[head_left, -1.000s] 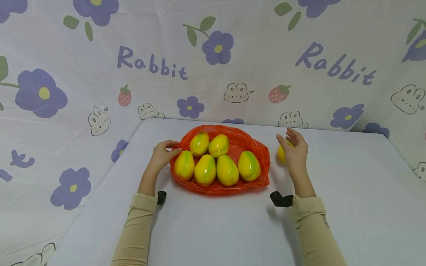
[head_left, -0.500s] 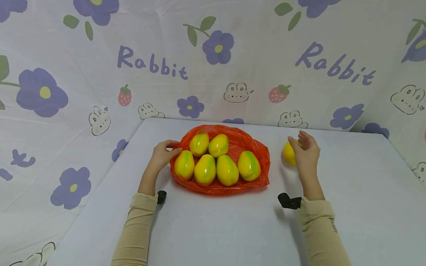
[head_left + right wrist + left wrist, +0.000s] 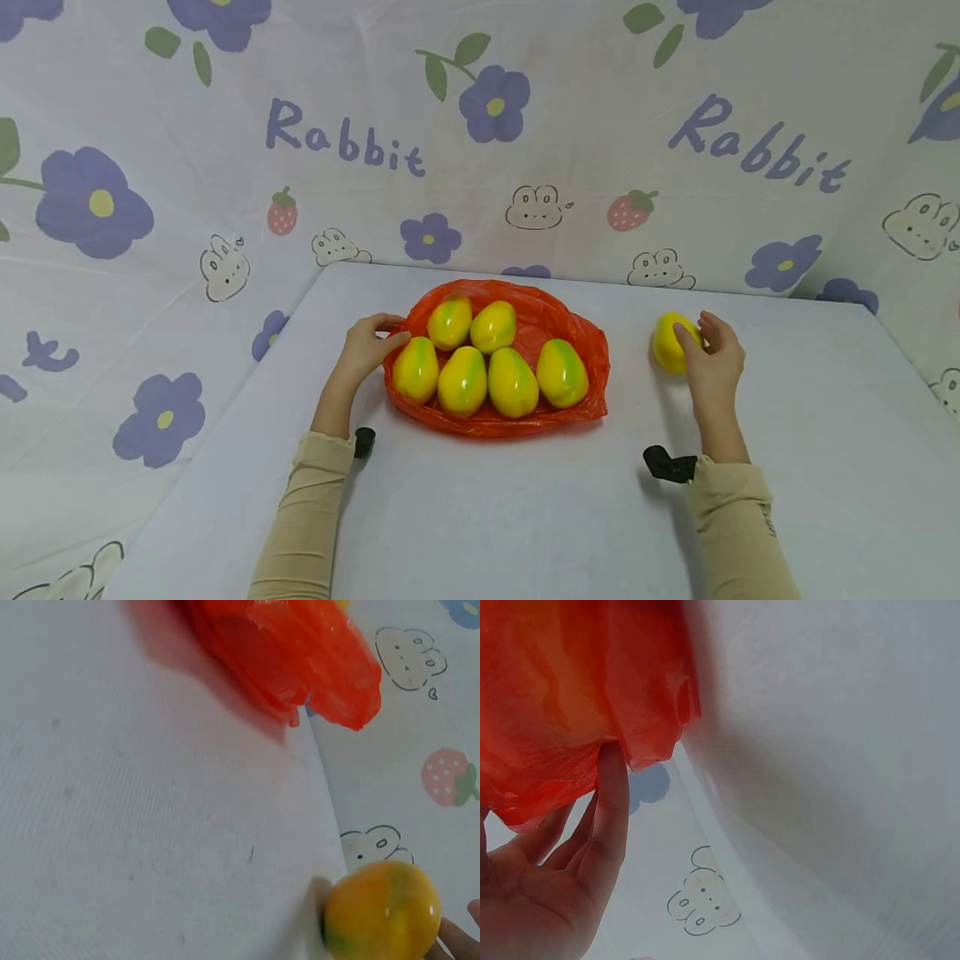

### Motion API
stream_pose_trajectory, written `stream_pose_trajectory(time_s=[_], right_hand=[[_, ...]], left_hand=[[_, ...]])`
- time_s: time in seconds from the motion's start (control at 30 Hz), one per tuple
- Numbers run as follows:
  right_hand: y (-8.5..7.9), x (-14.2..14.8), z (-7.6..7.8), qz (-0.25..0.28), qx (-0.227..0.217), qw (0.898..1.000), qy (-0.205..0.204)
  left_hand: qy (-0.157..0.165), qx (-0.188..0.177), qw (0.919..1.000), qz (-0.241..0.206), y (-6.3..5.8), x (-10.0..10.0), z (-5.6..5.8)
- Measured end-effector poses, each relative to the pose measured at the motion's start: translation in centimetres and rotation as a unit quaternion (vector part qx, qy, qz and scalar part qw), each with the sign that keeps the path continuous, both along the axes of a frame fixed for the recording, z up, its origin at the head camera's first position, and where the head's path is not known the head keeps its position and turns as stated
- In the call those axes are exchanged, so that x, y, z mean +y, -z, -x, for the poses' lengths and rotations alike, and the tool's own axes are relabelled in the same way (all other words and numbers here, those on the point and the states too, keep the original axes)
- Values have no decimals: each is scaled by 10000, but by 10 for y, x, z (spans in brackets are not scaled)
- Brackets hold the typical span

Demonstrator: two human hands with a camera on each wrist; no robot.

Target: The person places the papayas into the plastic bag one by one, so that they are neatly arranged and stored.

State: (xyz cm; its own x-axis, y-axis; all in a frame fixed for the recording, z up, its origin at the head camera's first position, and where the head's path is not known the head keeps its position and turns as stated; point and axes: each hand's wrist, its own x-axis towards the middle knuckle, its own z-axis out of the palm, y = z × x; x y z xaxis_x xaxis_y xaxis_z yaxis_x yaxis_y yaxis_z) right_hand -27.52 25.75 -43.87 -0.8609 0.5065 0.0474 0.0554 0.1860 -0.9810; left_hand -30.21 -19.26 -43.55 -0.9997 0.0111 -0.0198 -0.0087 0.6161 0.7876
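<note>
A red plastic bag point(image 3: 540, 321) lies spread open like a bowl, with several glossy yellow-green mangoes point(image 3: 462, 383) inside. My left hand point(image 3: 367, 348) pinches its left rim, thumb over the edge and fingers outside; the left wrist view shows fingers against the red plastic point(image 3: 547, 690). To the right of the bag, my right hand point(image 3: 716, 362) holds a single mango point(image 3: 671, 342) between thumb and fingers. In the right wrist view that mango point(image 3: 382, 911) is at the bottom, with fingertips point(image 3: 457, 941) at its side. Whether it touches the table cannot be told.
The white table point(image 3: 487, 517) extends in front and to the right. Behind it hangs a white cloth point(image 3: 570, 150) printed with flowers, rabbits and strawberries. A black wrist camera point(image 3: 667, 465) juts from the right sleeve, another point(image 3: 364, 442) from the left.
My right hand has moved to the right, away from the bag, and the single mango has moved along with it. My left hand and the bag have stayed in place.
</note>
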Motion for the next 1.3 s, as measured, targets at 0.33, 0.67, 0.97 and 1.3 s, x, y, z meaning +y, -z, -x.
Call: stream_pose_trajectory(time_s=[0.33, 0.67, 0.97, 1.3], right_hand=[[11, 9, -4, 97, -107, 9998, 117], [22, 15, -6, 165, -430, 9987, 236], [26, 18, -4, 420, -546, 9969, 382], [31, 10, -1, 475, -257, 9973, 503]], left_hand=[[15, 33, 10000, -51, -1, 1, -2], [8, -21, 9999, -104, -1, 0, -1], [11, -54, 9999, -90, -2, 0, -3], [-18, -94, 9999, -122, -2, 0, -1]])
